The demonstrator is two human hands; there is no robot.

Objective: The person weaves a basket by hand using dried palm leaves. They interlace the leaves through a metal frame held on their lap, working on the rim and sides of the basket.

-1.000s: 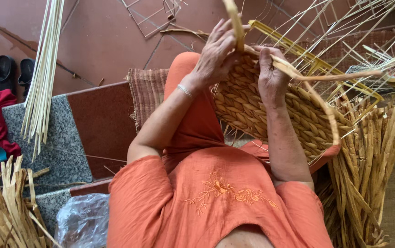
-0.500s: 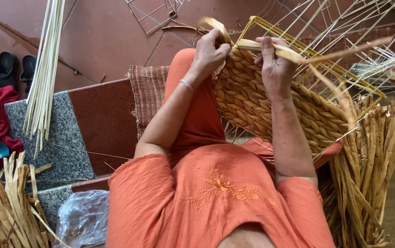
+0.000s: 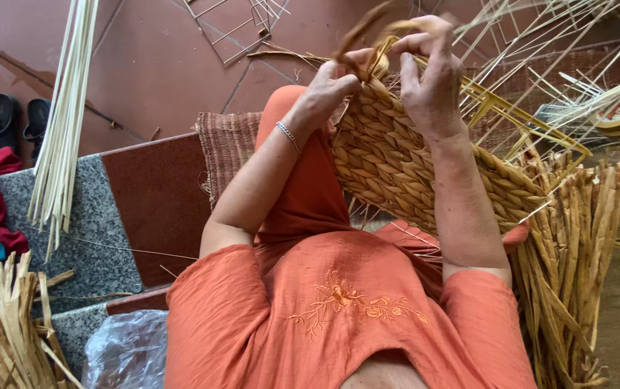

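Across the person's lap lies the woven basket panel (image 3: 396,166), its plaited straw tilted up toward a yellow wire frame (image 3: 519,122) just beyond it. At the panel's top edge the right hand (image 3: 432,79) has its fingers closed on a loose straw strand (image 3: 367,32), blurred; beside it the left hand (image 3: 328,90) pinches the same strand. Right of the panel stands a bundle of dried stalks (image 3: 576,245).
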